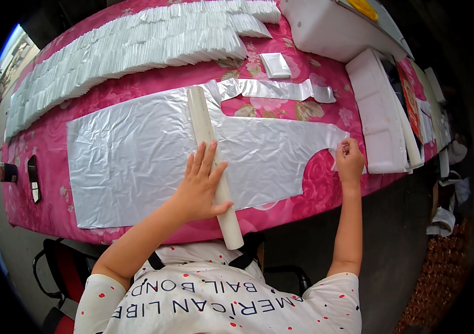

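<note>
the left hand [201,186] is lying open and flat, fingers spread, pressing on a long cream tube [213,167] that is running across a thin silvery plastic sheet [137,156]. the sheet, cut like an apron with a neck scoop and straps, is lying spread out on the pink flowered tablecloth [53,145], its wide end left of the tube and its strap end right of it. the right hand [349,161] is closed in a pinch on the sheet's far right strap tip, right of the tube and at the table's near edge. a second strap [276,89] is lying flat beyond the tube's far end, with a small folded white packet [275,65] just past it. further beyond the tube, long rows of folded white packets [125,44] are lying overlapped, so many pieces seem already folded. this sheet looks barely begun: it is lying fully open, with no fold in it yet, and the folding appears to be all ahead. white foam blocks [379,111] are lying well right of the tube.
</note>
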### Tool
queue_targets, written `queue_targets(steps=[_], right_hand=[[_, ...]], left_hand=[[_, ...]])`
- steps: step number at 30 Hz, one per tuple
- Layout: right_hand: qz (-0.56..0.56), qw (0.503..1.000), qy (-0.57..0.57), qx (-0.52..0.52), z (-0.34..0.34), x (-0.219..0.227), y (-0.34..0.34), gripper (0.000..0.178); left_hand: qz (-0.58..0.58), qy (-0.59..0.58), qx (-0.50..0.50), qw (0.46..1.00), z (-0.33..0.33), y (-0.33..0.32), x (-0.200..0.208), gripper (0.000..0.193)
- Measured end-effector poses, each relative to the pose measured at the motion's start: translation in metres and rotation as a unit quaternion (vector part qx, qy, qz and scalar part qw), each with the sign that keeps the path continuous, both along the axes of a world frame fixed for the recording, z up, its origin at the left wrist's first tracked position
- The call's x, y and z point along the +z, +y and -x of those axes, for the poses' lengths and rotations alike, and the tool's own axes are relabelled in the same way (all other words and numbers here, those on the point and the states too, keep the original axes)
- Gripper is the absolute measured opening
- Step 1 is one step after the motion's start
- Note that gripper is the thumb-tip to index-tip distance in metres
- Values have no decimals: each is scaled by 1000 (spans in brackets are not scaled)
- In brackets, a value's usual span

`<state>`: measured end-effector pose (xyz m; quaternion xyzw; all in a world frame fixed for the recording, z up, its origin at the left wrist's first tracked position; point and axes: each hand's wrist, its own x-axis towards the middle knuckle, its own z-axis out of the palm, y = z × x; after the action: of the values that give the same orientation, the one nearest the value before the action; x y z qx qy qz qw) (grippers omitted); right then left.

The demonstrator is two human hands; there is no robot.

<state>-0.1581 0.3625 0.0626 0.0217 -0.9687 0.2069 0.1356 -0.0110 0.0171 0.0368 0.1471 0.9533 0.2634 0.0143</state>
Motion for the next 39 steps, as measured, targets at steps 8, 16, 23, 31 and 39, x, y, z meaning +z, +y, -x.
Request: queue_targets(steps=[8,16,23,31,39], right_hand=[[452,828,-270,194,-77,11,-137,26],[327,775,-311,443,-161,31,-209,43],[32,939,-195,282,-175,29,-176,41],[-48,903,-370,212,-191,14,-174,53],[-44,894,-388,220,-193,10,-175,50]], left_hand=[[-233,12,27,972,-8,1,10,68],[-559,-365,226,709,-34,-70,20,29],[-412,-375,317,768,-77,-219,15,23],[-321,-421,304,792,-70,-263,32,23],[-59,-72,329,940,-69,-266,27,24]])
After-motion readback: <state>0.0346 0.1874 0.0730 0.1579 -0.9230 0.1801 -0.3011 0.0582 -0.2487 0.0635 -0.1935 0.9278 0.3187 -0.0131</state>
